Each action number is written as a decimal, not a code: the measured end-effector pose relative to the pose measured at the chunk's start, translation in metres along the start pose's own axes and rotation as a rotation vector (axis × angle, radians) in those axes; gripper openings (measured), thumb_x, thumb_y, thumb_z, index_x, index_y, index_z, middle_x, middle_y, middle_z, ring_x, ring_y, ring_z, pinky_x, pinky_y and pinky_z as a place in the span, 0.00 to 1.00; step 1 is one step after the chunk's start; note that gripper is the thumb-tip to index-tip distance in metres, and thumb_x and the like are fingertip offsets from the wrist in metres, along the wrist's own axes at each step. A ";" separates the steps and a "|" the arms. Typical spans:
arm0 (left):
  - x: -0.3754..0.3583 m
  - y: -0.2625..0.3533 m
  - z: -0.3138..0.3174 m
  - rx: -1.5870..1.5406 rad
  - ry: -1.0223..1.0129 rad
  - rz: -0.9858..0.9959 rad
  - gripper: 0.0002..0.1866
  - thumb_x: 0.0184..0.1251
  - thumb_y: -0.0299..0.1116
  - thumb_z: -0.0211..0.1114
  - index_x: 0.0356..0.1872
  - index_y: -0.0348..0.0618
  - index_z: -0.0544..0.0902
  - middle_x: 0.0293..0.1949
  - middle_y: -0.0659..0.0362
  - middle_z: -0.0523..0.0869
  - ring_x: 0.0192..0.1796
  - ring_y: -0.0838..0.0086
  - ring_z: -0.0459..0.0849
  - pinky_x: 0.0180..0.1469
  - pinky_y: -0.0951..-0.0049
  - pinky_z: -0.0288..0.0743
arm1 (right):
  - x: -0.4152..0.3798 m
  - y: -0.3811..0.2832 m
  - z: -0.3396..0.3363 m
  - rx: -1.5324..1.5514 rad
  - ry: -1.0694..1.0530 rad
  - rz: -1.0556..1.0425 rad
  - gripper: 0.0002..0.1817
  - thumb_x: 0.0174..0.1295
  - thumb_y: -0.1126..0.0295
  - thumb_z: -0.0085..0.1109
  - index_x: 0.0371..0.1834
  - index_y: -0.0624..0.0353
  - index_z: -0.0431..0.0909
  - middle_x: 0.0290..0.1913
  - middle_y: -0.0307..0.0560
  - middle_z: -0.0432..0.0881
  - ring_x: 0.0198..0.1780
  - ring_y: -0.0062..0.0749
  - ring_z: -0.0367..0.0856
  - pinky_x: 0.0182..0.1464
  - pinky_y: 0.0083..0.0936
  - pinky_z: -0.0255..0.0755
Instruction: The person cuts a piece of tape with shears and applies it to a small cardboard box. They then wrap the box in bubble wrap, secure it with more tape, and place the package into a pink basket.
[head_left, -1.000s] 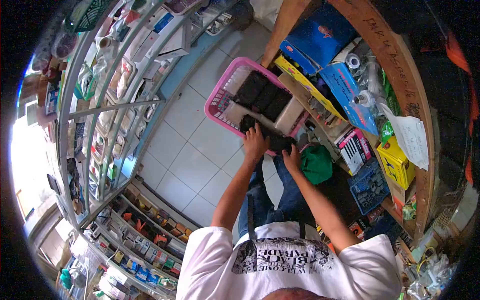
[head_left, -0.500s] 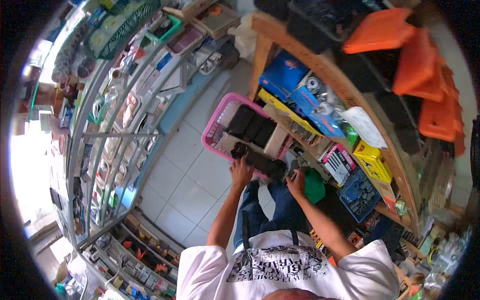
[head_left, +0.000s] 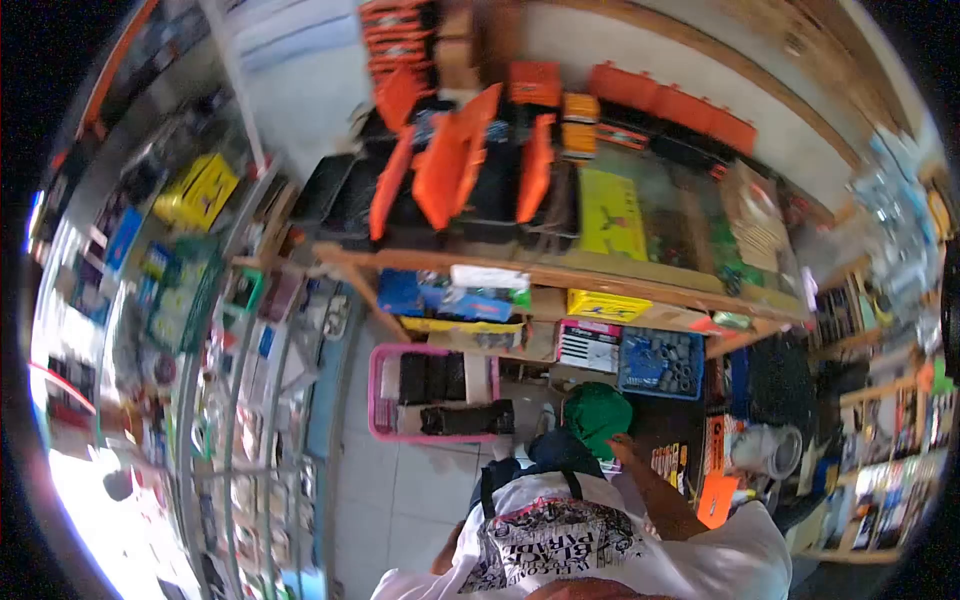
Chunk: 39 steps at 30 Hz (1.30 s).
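Note:
My right hand [head_left: 624,448] is beside a green bag-like item [head_left: 598,415], its fingers apart and nothing seen in them. Of my left arm only the forearm shows at the lower left of my shirt; the hand is hidden. A pink basket [head_left: 376,405] stands on the tiled floor to the left of my legs. Several black packs [head_left: 430,378] lie in it beside brown cardboard. One long black pack [head_left: 467,418] lies across the side nearest me.
Beyond the basket, a wooden shelf unit [head_left: 560,268] holds black bins with orange flaps [head_left: 435,180], a yellow box [head_left: 607,304] and a blue tray of grey fittings [head_left: 660,365]. Metal racks [head_left: 185,430] line the left. A white bucket [head_left: 775,450] is at right.
The view has swung right and up toward the shelves. Both hands have left the long black pack, which now rests in the basket. My right hand has moved right; my left hand has dropped from sight.

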<state>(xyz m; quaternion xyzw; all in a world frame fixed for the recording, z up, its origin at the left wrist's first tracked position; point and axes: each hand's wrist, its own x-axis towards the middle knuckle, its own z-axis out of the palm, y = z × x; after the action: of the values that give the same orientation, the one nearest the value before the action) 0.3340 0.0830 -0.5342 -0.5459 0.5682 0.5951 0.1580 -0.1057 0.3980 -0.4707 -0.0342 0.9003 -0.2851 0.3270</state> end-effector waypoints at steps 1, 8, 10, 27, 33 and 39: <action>0.009 0.005 -0.009 0.010 -0.020 0.009 0.26 0.70 0.51 0.66 0.54 0.36 0.85 0.48 0.49 0.91 0.49 0.55 0.90 0.47 0.56 0.85 | -0.010 0.021 0.001 0.080 -0.004 0.033 0.23 0.62 0.56 0.72 0.53 0.60 0.82 0.49 0.54 0.85 0.52 0.45 0.84 0.52 0.37 0.78; 0.062 0.088 -0.061 0.014 -0.126 0.092 0.25 0.71 0.50 0.66 0.55 0.39 0.85 0.48 0.52 0.91 0.49 0.57 0.89 0.48 0.57 0.85 | -0.098 0.000 -0.027 0.559 0.083 0.219 0.19 0.69 0.60 0.64 0.57 0.58 0.82 0.43 0.47 0.88 0.39 0.34 0.87 0.35 0.29 0.79; 0.079 0.114 -0.068 -0.021 -0.155 0.110 0.24 0.71 0.49 0.66 0.56 0.39 0.85 0.48 0.53 0.91 0.49 0.58 0.89 0.48 0.57 0.85 | -0.095 -0.005 -0.039 1.008 0.228 0.022 0.20 0.71 0.58 0.63 0.61 0.55 0.81 0.45 0.47 0.89 0.38 0.31 0.87 0.35 0.27 0.79; 0.080 0.227 0.030 0.129 -0.417 0.252 0.24 0.75 0.50 0.62 0.62 0.46 0.81 0.53 0.55 0.89 0.51 0.64 0.88 0.47 0.61 0.84 | -0.027 -0.399 -0.498 -0.059 1.032 -0.942 0.16 0.68 0.63 0.67 0.56 0.54 0.84 0.49 0.53 0.86 0.51 0.48 0.86 0.54 0.38 0.78; 0.061 0.180 0.034 0.007 -0.257 0.263 0.25 0.76 0.53 0.61 0.64 0.48 0.80 0.54 0.57 0.89 0.50 0.66 0.88 0.45 0.61 0.83 | -0.017 -0.417 -0.501 -0.370 1.075 -1.013 0.12 0.63 0.69 0.71 0.49 0.55 0.87 0.49 0.50 0.83 0.49 0.54 0.82 0.52 0.46 0.76; 0.029 0.170 0.023 -0.354 -0.013 0.322 0.27 0.76 0.55 0.60 0.66 0.50 0.78 0.54 0.58 0.89 0.49 0.67 0.88 0.43 0.61 0.82 | -0.075 -0.433 -0.476 -0.116 1.043 -1.315 0.08 0.63 0.71 0.71 0.43 0.60 0.87 0.46 0.48 0.83 0.46 0.46 0.84 0.49 0.38 0.77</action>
<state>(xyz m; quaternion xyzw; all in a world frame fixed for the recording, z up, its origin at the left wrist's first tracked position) 0.1758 0.0378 -0.4782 -0.4635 0.5338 0.7065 -0.0333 -0.3907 0.2889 0.1005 -0.4324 0.7460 -0.3499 -0.3662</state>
